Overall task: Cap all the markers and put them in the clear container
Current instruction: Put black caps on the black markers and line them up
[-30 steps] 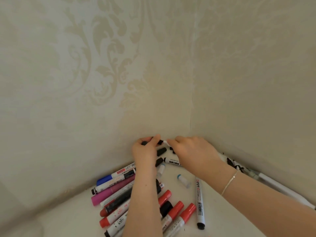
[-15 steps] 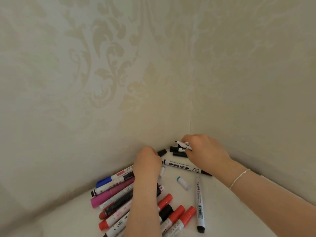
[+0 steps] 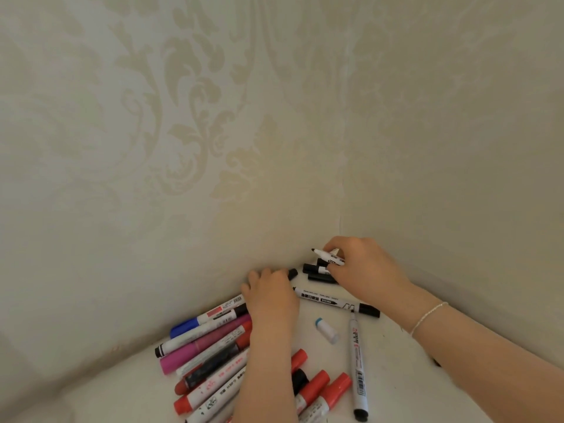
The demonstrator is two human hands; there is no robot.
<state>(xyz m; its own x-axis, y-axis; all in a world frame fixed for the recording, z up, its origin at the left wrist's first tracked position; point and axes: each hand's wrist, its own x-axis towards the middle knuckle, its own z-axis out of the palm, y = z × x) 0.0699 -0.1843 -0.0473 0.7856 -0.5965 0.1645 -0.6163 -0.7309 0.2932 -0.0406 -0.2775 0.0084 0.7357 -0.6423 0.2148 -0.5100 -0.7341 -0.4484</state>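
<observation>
Markers (image 3: pixel 213 346) lie heaped on the worktop (image 3: pixel 396 377) at left, under our left hand (image 3: pixel 270 296), whose grip we cannot tell. Farther right, our right hand (image 3: pixel 363 270) pinches an uncapped black marker (image 3: pixel 325 254). Its bare tip could stain the wall or dry out. Barrel printing is unreadable; no clear container shows.

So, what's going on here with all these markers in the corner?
A person is sorting markers on a white surface by the wall corner. The right hand holds an uncapped black-tipped marker; the left hand reaches toward a black cap. Many markers lie in a pile. No clear container is in view.
</observation>
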